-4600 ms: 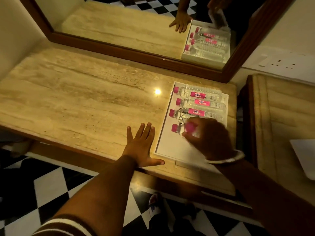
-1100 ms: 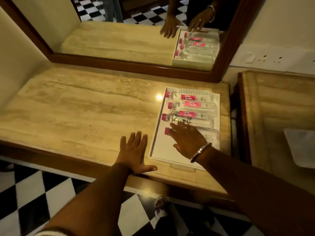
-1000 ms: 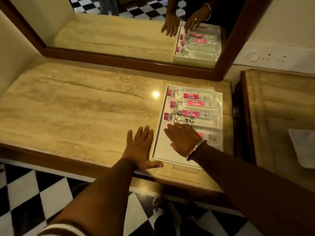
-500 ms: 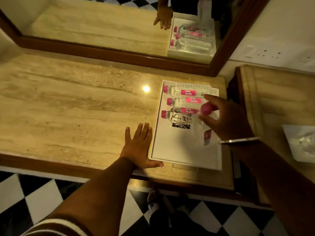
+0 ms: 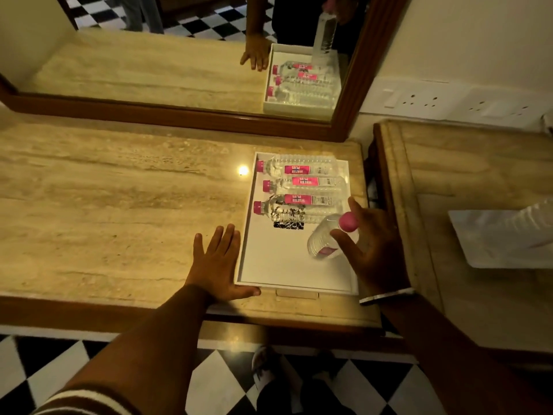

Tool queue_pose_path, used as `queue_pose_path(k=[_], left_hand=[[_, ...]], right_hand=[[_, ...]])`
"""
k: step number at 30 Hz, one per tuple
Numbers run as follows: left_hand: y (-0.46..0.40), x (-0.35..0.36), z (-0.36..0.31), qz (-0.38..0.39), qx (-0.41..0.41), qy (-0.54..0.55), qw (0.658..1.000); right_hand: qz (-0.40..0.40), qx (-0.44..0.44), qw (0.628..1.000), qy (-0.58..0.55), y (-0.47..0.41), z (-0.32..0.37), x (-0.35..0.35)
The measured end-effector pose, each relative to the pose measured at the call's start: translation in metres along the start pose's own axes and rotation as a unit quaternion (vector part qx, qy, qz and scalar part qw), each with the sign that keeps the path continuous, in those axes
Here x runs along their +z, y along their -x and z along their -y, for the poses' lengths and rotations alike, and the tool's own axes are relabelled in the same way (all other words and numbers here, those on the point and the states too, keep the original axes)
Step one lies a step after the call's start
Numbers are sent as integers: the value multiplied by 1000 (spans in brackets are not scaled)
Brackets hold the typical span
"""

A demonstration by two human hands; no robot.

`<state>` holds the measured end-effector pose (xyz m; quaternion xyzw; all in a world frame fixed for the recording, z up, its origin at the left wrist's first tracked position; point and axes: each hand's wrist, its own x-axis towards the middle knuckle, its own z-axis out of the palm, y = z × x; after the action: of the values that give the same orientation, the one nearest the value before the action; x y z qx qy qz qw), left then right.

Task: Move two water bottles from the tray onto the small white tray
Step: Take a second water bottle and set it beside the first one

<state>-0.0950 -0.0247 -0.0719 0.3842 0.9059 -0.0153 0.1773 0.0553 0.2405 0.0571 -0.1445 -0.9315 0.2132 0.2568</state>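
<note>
Nearest me, the left hand (image 5: 218,262) lies flat with fingers spread on the marble counter (image 5: 119,211), thumb against the tray's (image 5: 281,275) front corner, and it does well to pin the tray there. The right hand (image 5: 371,244) grips a water bottle (image 5: 327,238) by its pink-capped neck, upright above the tray; better to carry it steadily right toward the small white tray (image 5: 490,244), where something clear and blurred already lies. Beyond, three bottles (image 5: 299,202) lie side by side, their pink labels reading "WATER PLUS".
</note>
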Motion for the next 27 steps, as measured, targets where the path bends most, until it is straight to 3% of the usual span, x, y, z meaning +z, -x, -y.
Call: queue_pose_path(k=[4,6,11,15,20,27], left_hand=[[2,-9,-3,9,-7,9,1000],[5,-16,-7,9,7,28,1000],[5,-52,-33,-49,28,52,997],[-15,-84,-113,-115,85,78,987],[-50,-88,-241,-120,143,73,980],[-76,-73,-382,-112,106,97,983]], right_hand=[[-30,25,996,-83,-5,2,-13],[-86,49,987,-123,0,2,-31],[-177,90,966,-165,17,1,-95],[-194,90,960,-180,37,-19,-150],[-177,56,963,-193,62,-70,-206],[-123,45,963,-236,83,-167,-274]])
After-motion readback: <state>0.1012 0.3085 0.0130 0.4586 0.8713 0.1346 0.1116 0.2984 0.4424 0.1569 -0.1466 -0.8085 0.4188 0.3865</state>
